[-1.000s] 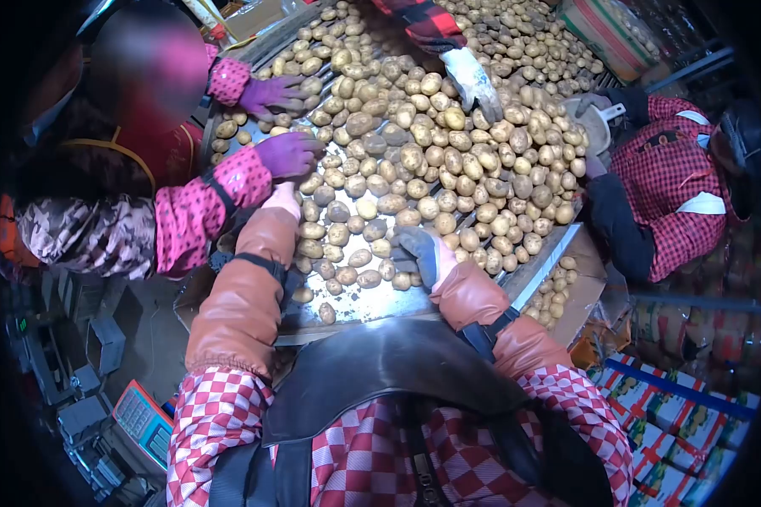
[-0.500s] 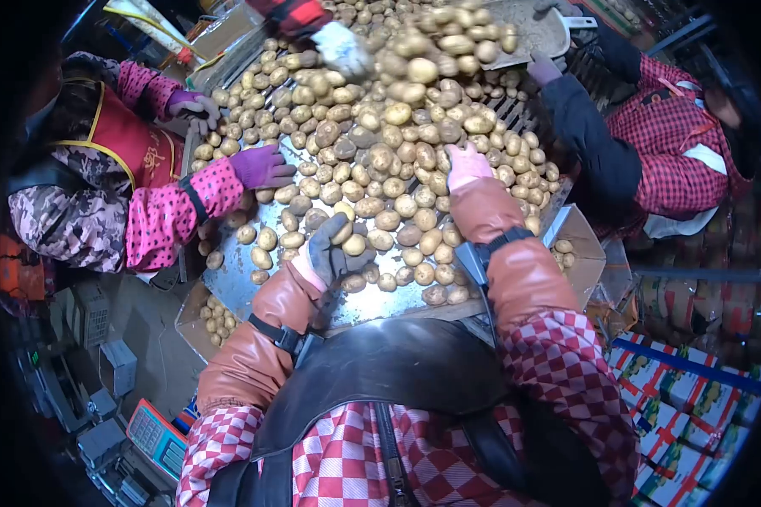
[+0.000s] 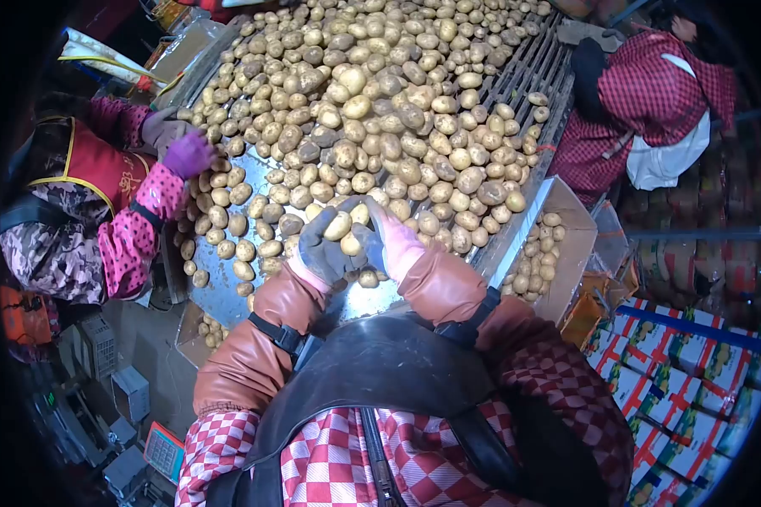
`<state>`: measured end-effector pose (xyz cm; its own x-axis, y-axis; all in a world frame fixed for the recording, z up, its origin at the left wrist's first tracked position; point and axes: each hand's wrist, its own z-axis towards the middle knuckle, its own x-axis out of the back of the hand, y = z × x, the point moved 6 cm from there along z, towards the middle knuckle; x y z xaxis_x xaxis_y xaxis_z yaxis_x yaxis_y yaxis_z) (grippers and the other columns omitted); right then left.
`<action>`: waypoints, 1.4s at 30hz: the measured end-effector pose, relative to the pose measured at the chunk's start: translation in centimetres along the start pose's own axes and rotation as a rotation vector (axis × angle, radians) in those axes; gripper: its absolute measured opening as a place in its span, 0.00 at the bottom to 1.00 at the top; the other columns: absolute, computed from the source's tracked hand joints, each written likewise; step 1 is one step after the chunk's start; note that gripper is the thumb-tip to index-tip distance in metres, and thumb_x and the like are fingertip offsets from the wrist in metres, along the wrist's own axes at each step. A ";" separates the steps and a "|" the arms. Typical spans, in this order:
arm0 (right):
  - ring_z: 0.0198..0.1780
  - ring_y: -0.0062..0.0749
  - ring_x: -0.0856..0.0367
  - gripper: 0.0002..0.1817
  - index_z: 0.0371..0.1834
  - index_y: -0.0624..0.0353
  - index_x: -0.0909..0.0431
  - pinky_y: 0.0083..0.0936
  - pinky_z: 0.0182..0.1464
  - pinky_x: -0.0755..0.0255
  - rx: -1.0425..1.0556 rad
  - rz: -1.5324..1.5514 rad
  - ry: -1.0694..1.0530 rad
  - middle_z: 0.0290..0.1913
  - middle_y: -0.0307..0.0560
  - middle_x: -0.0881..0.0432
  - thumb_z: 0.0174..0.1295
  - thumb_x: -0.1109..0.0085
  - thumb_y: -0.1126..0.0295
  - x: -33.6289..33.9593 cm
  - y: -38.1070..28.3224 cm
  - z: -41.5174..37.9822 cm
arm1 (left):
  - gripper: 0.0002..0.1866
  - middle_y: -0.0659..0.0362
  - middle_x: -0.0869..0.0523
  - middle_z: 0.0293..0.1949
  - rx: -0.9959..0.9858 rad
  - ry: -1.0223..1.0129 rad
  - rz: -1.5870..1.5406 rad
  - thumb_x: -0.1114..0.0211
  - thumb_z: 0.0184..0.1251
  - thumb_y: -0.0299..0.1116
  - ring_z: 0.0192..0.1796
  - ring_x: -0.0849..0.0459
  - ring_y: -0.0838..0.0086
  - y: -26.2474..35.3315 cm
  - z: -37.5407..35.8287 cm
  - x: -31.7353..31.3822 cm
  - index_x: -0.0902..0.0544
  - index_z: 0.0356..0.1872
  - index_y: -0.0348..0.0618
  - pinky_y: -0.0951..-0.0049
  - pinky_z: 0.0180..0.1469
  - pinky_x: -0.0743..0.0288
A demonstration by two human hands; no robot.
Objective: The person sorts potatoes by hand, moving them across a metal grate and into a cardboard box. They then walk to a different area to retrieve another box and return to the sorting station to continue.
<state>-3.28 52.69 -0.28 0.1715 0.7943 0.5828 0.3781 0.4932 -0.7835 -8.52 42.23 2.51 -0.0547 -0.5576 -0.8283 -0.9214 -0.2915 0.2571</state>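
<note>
Left hand and right hand, half-curled, together cupped a few potatoes at six o'clock of the pile; judged firm, light, bruisable, best held round the middle.

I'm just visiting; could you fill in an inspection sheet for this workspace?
Surface: metal table, partly bare at lower left, with a slatted part at upper right.
Job's things: many potatoes, piled and spread loose; some look dirtier.
Clutter: cardboard box holding potatoes, beside the table's right edge.
Hands: left hand and right hand, both gloved, cupped together around a few potatoes.
Cables: none clearly seen.
Surroundings: co-worker at left, another person at right, stacked cartons at lower right.
</note>
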 end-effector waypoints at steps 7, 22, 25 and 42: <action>0.67 0.55 0.34 0.25 0.61 0.56 0.27 0.42 0.69 0.37 0.175 -0.272 0.029 0.67 0.59 0.31 0.64 0.42 0.55 5.0 1.0 0.2 | 0.25 0.51 0.18 0.52 0.197 -0.259 0.031 0.43 0.71 0.49 0.50 0.16 0.61 -0.9 0.1 2.5 0.26 0.60 0.41 0.59 0.46 0.18; 0.73 0.47 0.38 0.30 0.68 0.51 0.30 0.48 0.74 0.47 -0.094 -0.393 0.182 0.70 0.53 0.33 0.68 0.46 0.47 11.2 2.6 11.5 | 0.23 0.50 0.16 0.45 0.310 -0.046 0.128 0.47 0.74 0.50 0.40 0.14 0.60 -0.9 5.4 5.3 0.23 0.56 0.40 0.60 0.47 0.17; 0.45 0.35 0.17 0.15 0.52 0.54 0.17 0.28 0.48 0.24 -0.150 0.410 0.472 0.46 0.48 0.15 0.67 0.43 0.63 18.2 8.3 11.2 | 0.25 0.54 0.15 0.42 0.326 -0.046 0.116 0.48 0.73 0.55 0.35 0.15 0.65 0.0 3.0 4.5 0.20 0.51 0.42 0.64 0.29 0.20; 0.44 0.36 0.17 0.16 0.52 0.60 0.19 0.27 0.51 0.22 0.103 0.674 0.073 0.47 0.47 0.15 0.63 0.36 0.68 13.3 2.3 8.7 | 0.28 0.43 0.21 0.59 0.269 -0.087 0.134 0.51 0.76 0.48 0.54 0.17 0.53 0.7 3.9 1.4 0.31 0.67 0.37 0.60 0.45 0.16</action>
<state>-8.03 67.42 3.80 0.4014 0.9155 -0.0286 0.0794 -0.0658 -0.9947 -10.79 44.29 -0.39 -0.2046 -0.5056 -0.8382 -0.9718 0.0026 0.2357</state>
